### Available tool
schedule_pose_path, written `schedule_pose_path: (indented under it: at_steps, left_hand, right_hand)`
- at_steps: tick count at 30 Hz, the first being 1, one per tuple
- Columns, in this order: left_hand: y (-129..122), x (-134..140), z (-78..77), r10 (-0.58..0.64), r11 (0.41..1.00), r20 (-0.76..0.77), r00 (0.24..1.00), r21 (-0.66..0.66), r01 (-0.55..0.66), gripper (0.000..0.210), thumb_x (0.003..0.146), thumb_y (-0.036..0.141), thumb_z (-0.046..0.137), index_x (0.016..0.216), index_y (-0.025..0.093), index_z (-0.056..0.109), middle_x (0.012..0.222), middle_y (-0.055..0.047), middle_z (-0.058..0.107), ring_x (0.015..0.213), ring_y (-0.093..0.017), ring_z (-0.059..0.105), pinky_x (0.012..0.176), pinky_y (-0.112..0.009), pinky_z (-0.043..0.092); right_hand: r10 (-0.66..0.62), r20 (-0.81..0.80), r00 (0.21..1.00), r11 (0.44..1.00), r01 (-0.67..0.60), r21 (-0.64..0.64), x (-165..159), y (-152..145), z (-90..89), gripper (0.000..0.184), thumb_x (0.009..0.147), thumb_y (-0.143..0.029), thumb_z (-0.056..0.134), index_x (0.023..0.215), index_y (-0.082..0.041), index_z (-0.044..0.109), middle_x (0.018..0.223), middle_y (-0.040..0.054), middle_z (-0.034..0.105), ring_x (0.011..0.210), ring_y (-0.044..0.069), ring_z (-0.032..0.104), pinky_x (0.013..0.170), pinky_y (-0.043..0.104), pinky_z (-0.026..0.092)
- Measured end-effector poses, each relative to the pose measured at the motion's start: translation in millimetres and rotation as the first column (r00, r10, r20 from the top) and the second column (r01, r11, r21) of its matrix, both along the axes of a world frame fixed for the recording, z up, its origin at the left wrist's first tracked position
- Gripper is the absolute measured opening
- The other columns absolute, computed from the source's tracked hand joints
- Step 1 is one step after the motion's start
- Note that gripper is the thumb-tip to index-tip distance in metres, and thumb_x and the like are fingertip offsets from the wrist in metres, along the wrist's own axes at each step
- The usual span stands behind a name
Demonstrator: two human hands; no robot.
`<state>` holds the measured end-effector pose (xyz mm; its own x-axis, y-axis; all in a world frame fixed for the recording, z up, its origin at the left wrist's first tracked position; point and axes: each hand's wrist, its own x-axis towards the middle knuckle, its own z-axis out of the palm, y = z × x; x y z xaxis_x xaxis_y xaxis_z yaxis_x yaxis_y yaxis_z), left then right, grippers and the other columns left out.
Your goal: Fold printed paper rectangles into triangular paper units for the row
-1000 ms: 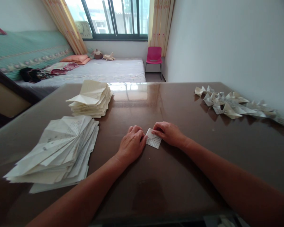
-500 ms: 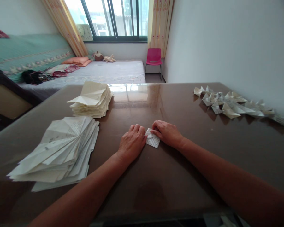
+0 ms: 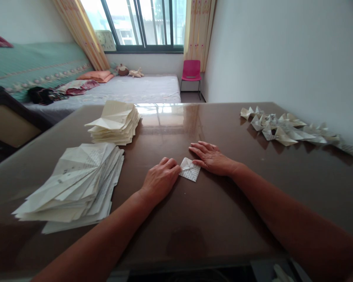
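Observation:
A small folded square of printed paper (image 3: 190,171) lies on the brown table (image 3: 223,219) between my two hands. At its left corner, my left hand (image 3: 162,175) is closed, thumb and fingers pinching the paper's edge. My right hand (image 3: 212,158) rests flat to the right, its fingers stretched out on the table. Only its thumb reaches the paper's right corner. Creases meet near the middle of the square.
Left of my hands lies a fanned stack of creased printed sheets (image 3: 76,188), with a yellowish paper stack (image 3: 113,123) behind it. Folded paper pieces (image 3: 285,135) stand at the back right near the wall. Beyond the table are a bed (image 3: 153,88) and a pink chair (image 3: 191,70).
My right hand has opened and spread its fingers, moving slightly right and away from the paper's top. More of the folded square now shows. My left hand stays at its left corner.

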<state>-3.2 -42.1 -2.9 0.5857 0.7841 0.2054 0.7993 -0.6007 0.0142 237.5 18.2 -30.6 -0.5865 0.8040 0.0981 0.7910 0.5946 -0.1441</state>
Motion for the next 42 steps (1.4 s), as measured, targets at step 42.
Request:
schedule_pose_path:
  at_steps: [42]
  left_hand:
    - [16, -8, -9.7, -0.073, 0.985, 0.55, 0.832, -0.093, 0.148, 0.027, 0.075, 0.006, 0.05, 0.097, 0.022, 0.053, 0.102, -0.002, 0.061, 0.094, -0.016, 0.057, 0.085, -0.028, 0.046]
  right_hand:
    - [0.375, -0.228, 0.899, 0.915, -0.32, 0.244, -24, -24, 37.2, 0.015, 0.082, -0.017, 0.054, 0.096, -0.021, 0.057, 0.1, 0.0045, 0.063, 0.091, 0.02, 0.051, 0.079, 0.032, 0.033]
